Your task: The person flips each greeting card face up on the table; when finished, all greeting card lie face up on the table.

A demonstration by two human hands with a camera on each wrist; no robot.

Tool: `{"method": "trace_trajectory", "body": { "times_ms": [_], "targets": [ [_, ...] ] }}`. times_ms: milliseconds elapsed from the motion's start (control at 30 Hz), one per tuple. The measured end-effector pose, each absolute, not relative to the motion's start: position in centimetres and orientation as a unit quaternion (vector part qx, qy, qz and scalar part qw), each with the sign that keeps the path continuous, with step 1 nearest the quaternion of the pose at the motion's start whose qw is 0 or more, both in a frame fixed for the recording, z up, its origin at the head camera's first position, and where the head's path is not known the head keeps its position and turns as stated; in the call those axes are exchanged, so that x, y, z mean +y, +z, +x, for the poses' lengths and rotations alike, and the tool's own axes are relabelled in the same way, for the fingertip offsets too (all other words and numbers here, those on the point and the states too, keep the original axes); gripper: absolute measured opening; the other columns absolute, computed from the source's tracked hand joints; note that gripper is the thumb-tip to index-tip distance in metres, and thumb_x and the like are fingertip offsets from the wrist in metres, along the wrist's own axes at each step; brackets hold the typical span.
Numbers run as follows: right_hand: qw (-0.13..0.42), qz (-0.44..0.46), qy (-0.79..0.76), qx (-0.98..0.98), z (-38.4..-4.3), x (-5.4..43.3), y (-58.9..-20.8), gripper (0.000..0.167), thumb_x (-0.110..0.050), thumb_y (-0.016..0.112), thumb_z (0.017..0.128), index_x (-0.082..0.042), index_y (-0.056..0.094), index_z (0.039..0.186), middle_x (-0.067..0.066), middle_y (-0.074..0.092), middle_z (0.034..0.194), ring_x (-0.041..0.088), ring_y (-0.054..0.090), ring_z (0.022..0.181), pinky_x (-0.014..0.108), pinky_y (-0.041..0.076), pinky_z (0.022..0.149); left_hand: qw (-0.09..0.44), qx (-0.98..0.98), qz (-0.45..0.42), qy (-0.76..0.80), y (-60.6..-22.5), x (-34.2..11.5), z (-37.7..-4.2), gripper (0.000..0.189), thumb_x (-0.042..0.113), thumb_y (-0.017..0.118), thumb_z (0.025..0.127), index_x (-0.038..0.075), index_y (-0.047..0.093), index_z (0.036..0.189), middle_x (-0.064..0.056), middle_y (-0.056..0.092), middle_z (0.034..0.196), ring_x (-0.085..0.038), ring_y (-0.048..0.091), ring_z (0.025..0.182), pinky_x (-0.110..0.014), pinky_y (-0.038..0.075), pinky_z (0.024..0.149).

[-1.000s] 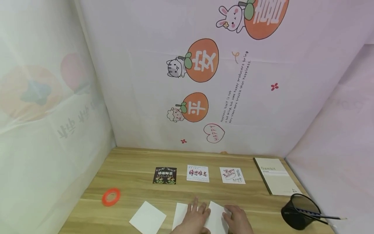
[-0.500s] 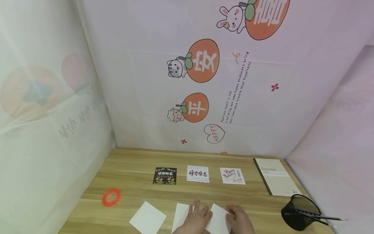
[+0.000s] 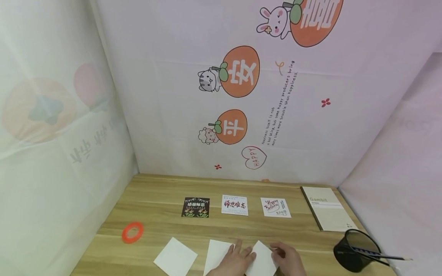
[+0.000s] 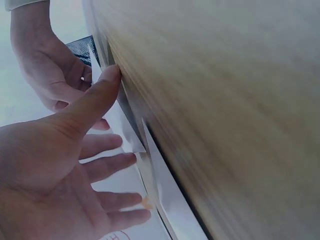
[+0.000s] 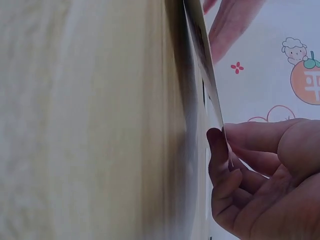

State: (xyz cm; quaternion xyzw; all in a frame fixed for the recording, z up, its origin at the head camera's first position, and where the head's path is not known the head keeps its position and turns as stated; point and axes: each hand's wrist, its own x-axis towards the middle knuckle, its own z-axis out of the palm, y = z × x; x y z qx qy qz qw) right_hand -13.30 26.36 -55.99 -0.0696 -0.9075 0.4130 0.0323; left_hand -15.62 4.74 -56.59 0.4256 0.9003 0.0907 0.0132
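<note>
In the head view a white square paper [image 3: 263, 260] lies tilted between both hands at the front of the wooden table. My right hand [image 3: 291, 259] holds its right edge; the right wrist view shows the thumb and curled fingers pinching the thin paper [image 5: 214, 92]. My left hand [image 3: 237, 262] has its fingers spread, the fingertips touching the left side of that same paper. Those fingers look straight in the left wrist view. Partly under the left hand is a second white paper [image 3: 216, 253]. Farther left lies a third white square [image 3: 175, 256], turned cornerwise.
A red tape roll [image 3: 125, 235] lies at left. Behind the hands are a black printed card [image 3: 195, 207], a red-lettered card [image 3: 235, 205] and a birthday card [image 3: 276, 207]. A notebook [image 3: 329, 214] and a black mesh pen cup [image 3: 347, 256] with pencils stand at right.
The paper between the hands has shifted right and turned clockwise. My right hand has moved slightly right, its fingers more curled at the edge. The left hand has also slid a little right.
</note>
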Motion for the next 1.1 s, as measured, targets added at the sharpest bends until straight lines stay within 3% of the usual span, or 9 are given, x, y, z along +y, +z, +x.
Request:
{"method": "trace_trajectory", "body": {
  "times_ms": [267, 400, 533, 733, 900, 1100],
  "targets": [
    [0.012, -0.073, 0.457, -0.887, -13.1, 26.7, -55.8, 0.02, 0.003, 0.066, 0.08, 0.003, 0.069, 0.101, 0.007, 0.068, 0.088, 0.016, 0.06, 0.077, 0.023, 0.05, 0.064, 0.012, 0.881, 0.458, 0.118, -56.2, 4.5, -15.7, 0.066, 0.059, 0.061, 0.085, 0.013, 0.057, 0.133, -0.008, 0.054, 0.136, -0.035, 0.05, 0.125, -0.042, 0.048, 0.097],
    [0.004, -0.071, 0.462, -0.884, -12.9, 26.9, -55.4, 0.021, 0.001, 0.065, 0.083, 0.004, 0.069, 0.104, 0.01, 0.069, 0.093, 0.016, 0.059, 0.078, 0.022, 0.048, 0.063, 0.014, 0.867, 0.477, 0.143, -56.1, 4.8, -15.9, 0.054, 0.043, 0.069, 0.085, 0.01, 0.06, 0.127, -0.005, 0.061, 0.125, -0.019, 0.058, 0.112, -0.027, 0.051, 0.088],
    [0.009, -0.079, 0.46, -0.884, -12.9, 27.0, -55.3, 0.021, 0.001, 0.065, 0.084, 0.004, 0.069, 0.104, 0.01, 0.069, 0.092, 0.015, 0.058, 0.075, 0.022, 0.048, 0.061, 0.021, 0.858, 0.483, 0.174, -56.0, 5.1, -16.0, 0.046, 0.027, 0.079, 0.076, 0.01, 0.065, 0.116, 0.005, 0.064, 0.102, -0.001, 0.057, 0.087, -0.012, 0.047, 0.07],
    [0.015, -0.088, 0.458, -0.884, -12.9, 27.3, -55.2, 0.02, -0.002, 0.065, 0.085, 0.003, 0.069, 0.103, 0.008, 0.069, 0.091, 0.014, 0.057, 0.075, 0.022, 0.048, 0.062, -0.035, 0.857, 0.483, 0.177, -55.5, 5.0, -16.0, 0.034, 0.024, 0.083, 0.068, 0.013, 0.069, 0.097, 0.011, 0.059, 0.081, 0.005, 0.048, 0.069, -0.007, 0.038, 0.057],
    [0.031, -0.091, 0.45, -0.888, -12.8, 27.5, -54.9, 0.018, -0.008, 0.066, 0.088, 0.002, 0.07, 0.103, 0.008, 0.07, 0.093, 0.011, 0.059, 0.077, 0.023, 0.049, 0.067, -0.107, 0.846, 0.498, 0.157, -54.8, 4.6, -16.2, 0.015, 0.016, 0.079, 0.072, 0.015, 0.068, 0.082, 0.012, 0.057, 0.072, 0.007, 0.045, 0.061, -0.005, 0.037, 0.053],
    [-0.012, -0.12, 0.49, -0.863, -12.7, 27.7, -54.3, 0.036, -0.027, 0.061, 0.094, 0.005, 0.068, 0.108, 0.009, 0.07, 0.086, 0.016, 0.06, 0.072, 0.027, 0.05, 0.059, -0.127, 0.837, 0.492, 0.204, -54.2, 4.1, -16.7, 0.015, 0.004, 0.073, 0.073, 0.016, 0.072, 0.082, 0.01, 0.068, 0.076, 0.01, 0.051, 0.064, -0.002, 0.041, 0.06]
  ]
}}
